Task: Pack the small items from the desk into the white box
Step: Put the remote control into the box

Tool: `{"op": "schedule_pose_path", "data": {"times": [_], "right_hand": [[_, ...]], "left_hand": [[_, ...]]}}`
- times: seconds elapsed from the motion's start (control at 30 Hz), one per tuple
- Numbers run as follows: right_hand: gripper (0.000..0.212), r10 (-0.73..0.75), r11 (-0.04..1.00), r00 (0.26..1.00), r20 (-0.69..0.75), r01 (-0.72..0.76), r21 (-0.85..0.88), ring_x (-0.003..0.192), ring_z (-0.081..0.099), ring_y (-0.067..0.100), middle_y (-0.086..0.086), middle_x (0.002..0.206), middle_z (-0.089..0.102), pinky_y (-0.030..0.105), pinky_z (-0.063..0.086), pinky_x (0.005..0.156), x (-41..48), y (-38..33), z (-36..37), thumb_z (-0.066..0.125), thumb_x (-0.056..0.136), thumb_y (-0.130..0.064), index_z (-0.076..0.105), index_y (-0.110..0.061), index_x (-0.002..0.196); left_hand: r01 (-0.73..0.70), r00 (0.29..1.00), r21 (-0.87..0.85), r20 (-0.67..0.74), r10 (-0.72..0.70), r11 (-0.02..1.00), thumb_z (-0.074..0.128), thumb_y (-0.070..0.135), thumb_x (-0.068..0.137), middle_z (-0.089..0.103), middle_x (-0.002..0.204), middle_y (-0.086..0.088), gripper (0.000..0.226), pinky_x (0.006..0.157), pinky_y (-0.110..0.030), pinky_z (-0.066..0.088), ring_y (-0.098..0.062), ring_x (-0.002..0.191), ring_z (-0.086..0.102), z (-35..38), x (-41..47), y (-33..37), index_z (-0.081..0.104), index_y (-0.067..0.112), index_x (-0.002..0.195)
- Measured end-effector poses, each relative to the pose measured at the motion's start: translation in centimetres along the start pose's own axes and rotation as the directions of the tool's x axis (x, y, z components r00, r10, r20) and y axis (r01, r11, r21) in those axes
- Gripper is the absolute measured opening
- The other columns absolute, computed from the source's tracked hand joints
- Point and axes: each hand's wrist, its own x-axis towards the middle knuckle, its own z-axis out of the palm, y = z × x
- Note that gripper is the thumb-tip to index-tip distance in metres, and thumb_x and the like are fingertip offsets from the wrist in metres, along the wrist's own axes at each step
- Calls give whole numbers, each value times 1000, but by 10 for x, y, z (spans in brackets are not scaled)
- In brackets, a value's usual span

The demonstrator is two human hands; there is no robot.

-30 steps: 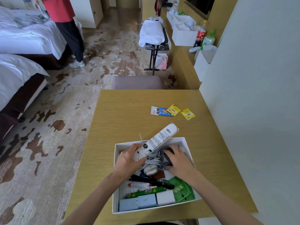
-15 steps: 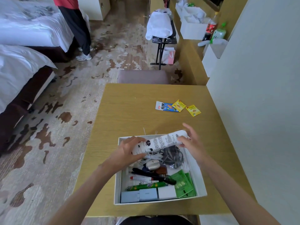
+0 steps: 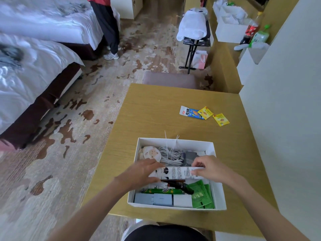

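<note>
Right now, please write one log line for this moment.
both hands: left hand, right hand | laying white tube into white box | three sachets left

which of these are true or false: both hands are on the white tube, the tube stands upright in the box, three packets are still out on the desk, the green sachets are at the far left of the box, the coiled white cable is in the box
1. Both hands are on the white tube. True: the left hand and the right hand hold the white tube at its two ends.
2. The tube stands upright. False: it lies crosswise over the white box.
3. Three packets are still on the desk. True: a blue packet and two yellow packets.
4. The green sachets are at the far left. False: the green sachets sit in the near right corner.
5. The coiled white cable is in the box. True: the white cable is in the far part.
</note>
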Motion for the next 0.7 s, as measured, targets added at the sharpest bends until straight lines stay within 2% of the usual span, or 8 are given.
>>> {"op": "schedule_pose_path", "data": {"times": [0.13,0.2,0.3,0.37,0.43,0.5,0.57,0.7], "right_hand": [[13,4,943,990,143,44,-330,70,57,1,-10,91,66,19,41,63,4,-5,11,61,93,-28,71,-21,94],[15,0,941,982,191,65,-332,75,58,2,-10,96,65,21,44,66,2,-10,18,62,92,-33,68,-24,102],[40,-41,940,973,226,114,-322,96,58,12,-6,113,62,30,48,79,0,-17,31,66,86,-45,59,-28,121],[49,-86,941,975,203,146,-304,111,56,15,-4,126,59,33,46,92,0,-21,40,66,86,-43,54,-27,130],[49,-113,949,975,189,162,-271,118,54,15,-4,132,58,35,45,98,1,-24,45,65,88,-40,53,-25,134],[37,-130,958,976,172,169,-232,108,59,14,-5,123,62,35,49,93,3,-27,41,62,91,-37,60,-24,125],[20,-139,968,983,119,160,-193,90,62,12,-7,105,65,34,54,83,6,-30,29,61,92,-35,67,-26,109],[9,-104,994,990,-93,101,-32,86,63,3,-10,93,68,31,55,81,15,-31,-7,62,92,-30,70,-25,96]], "left_hand": [[7,997,70,81,-12,997,55,38,92,61,120,6,37,93,-31,44,-13,112,55,-2,0,3,54,27,127],[27,994,66,101,-34,997,54,36,93,61,122,8,35,94,-31,45,-13,113,55,-2,-1,2,55,27,126],[19,989,127,141,-37,992,52,34,93,57,128,7,37,97,-34,44,-14,117,52,-3,-2,3,52,26,129],[-5,986,168,165,-23,986,49,33,94,58,127,6,34,96,-35,45,-15,117,52,-3,0,4,53,25,127],[-4,984,176,176,-28,984,45,30,96,60,123,5,31,91,-35,47,-16,113,54,-5,2,4,55,24,125],[-2,987,160,156,-24,987,41,24,96,61,119,3,32,85,-35,49,-17,110,56,-10,5,1,56,23,124],[-2,997,96,81,-6,995,41,19,96,62,119,3,33,83,-33,50,-15,109,57,-18,10,-3,58,21,124],[-15,990,-53,-141,7,998,46,9,93,67,114,0,29,73,-31,54,-17,97,63,-39,32,-14,65,13,114]]}}
